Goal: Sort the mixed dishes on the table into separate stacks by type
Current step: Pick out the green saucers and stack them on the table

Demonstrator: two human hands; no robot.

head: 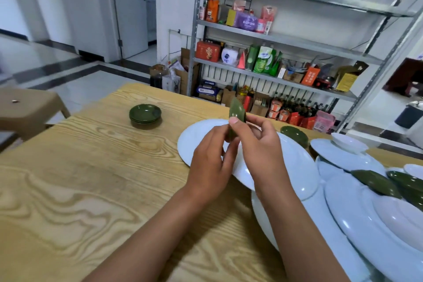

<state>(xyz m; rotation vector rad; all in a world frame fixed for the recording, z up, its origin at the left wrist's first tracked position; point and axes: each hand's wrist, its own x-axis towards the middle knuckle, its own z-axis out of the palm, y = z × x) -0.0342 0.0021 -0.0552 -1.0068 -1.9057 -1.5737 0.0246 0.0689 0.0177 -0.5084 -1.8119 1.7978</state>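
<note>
- The right hand [256, 142] pinches a small green dish [237, 111] with thumb and fingers, holding it up on its edge.
- The left hand [211, 167] curls its fingers round the low part of the same dish. So both hands have it, up in the air, over the middle of the table [91, 178].
- The dish is held only by its rim. It looks smooth, so I think it could slip out if one hand lets go too soon.
- Right under the hands is a big white plate [201, 135]. It leans on another white plate [263, 217] and does not lie flat. If the green dish falls, it could hit this plate and chip it, or make it slide.
- The stack of green dishes [145, 114] sits near the far left edge of the table, well apart from the hands. I think the dish belongs there. A long reach could bump the stack and knock it crooked.
- By the right edge is a mixed pile: white plates, a white bowl [349, 143], and more green dishes [375, 182] lying tilted. An arm pulling back could nudge this pile, and the tilted ones could slide off.
- One green dish [294, 135] lies upside down near the far edge and could get pushed off.
</note>
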